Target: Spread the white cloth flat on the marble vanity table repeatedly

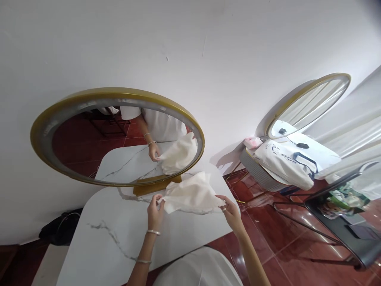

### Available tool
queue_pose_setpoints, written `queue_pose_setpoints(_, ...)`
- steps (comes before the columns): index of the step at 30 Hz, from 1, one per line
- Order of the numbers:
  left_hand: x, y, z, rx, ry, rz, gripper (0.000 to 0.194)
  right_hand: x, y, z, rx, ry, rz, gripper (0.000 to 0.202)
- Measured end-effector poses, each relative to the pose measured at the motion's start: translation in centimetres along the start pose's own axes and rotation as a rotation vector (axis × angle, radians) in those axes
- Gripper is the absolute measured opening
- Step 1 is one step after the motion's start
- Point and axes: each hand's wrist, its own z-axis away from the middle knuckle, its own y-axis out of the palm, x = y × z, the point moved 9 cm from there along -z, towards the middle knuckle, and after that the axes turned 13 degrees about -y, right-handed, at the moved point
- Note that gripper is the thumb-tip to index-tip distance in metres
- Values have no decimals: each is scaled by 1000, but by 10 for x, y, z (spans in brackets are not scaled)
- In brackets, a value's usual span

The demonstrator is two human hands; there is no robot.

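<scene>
Above a white table [110, 214], a white cloth [190, 194] is held spread between two bare hands, over the table's right half. By the left hand [155, 210], one corner is pinched narrowly between thumb and fingers; by the right hand [231, 212], the opposite end is gripped in the same tight way. The middle of the cloth is left loosely creased between the two holds. Whether its underside touches the table cannot be told. Two bracelets [154, 232] are worn on the left arm, and a ring [224, 209] is worn on the right hand.

At the table's far side, a gold-rimmed mirror [117, 137] is borne on a gold base [154, 186], just beyond the cloth. The left hand, the cloth and part of the table are reflected in the glass. At the table's near edge, a white garment [198, 270] is seen between the forearms. To the table's left, a black bag [61, 228] is partly shown.

To the table's right, a printed tote [279, 163] and a pink pack [252, 142] are set on a desk [326, 155], below a second mirror [312, 105]. Farther right of the table, a green packet [348, 200] is placed on a dark chair [330, 226]. Red tiles [268, 242] are laid around the table.
</scene>
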Motion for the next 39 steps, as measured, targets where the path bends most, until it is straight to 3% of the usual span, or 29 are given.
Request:
queue_pose_setpoints(6,-25,-92,17,-99,23,131,29,102,-19,3,-219,-370,346,19)
queue_pose_setpoints(9,-35,-115,23,-83,40,39,30,112,-9,-2,-210,-362,279,21)
queue_pose_setpoints(12,-29,-111,30,-12,36,-115,32,80,9,-8,-161,-202,78,30)
queue_pose_setpoints(15,-6,-100,39,33,-19,-203,34,45,25,-7,-122,-68,-29,37)
queue_pose_setpoints(18,16,-94,52,51,-66,-202,35,23,36,-2,-42,17,-83,41)
queue_pose_setpoints(22,32,-91,64,76,-90,-207,34,15,40,5,54,81,-97,41)
queue_pose_setpoints(29,43,-90,67,181,-132,-278,33,14,39,8,92,160,-88,41)
queue_pose_setpoints(34,53,-91,66,281,-136,-274,34,9,34,10,-21,201,-107,40)
queue_pose_setpoints(39,54,-80,83,429,-106,-212,31,3,37,10,-81,245,-90,38)
